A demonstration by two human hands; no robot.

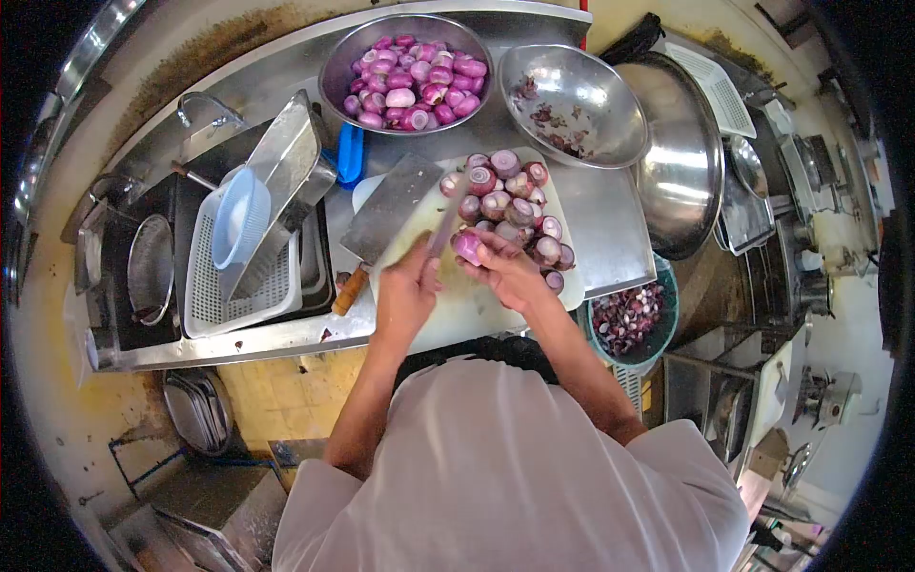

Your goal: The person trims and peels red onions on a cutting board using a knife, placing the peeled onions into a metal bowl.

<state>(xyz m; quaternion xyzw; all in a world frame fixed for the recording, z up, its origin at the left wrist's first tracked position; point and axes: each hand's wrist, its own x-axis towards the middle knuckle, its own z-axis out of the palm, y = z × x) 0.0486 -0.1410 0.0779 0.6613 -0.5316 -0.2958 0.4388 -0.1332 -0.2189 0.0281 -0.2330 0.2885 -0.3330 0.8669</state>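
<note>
My left hand (pixel 408 281) is closed around the handle of a small knife (pixel 448 217), its blade pointing away from me. My right hand (pixel 507 271) grips a peeled purple onion (pixel 468 247) in its fingers, close beside the blade. Both hands are above a white cutting board (pixel 457 310). Just beyond my right hand, a pile of small unpeeled onions (pixel 519 212) with cut ends covers the board's right side. A wide cleaver (pixel 393 205) with a wooden handle lies to the left, partly over the board.
A steel bowl (pixel 329 91) of peeled onions stands at the back, beside a tilted bowl (pixel 600 100) with skin scraps. A green basket (pixel 674 319) of peelings is low at right. The sink at left holds a white crate (pixel 198 300) and blue basket (pixel 238 224).
</note>
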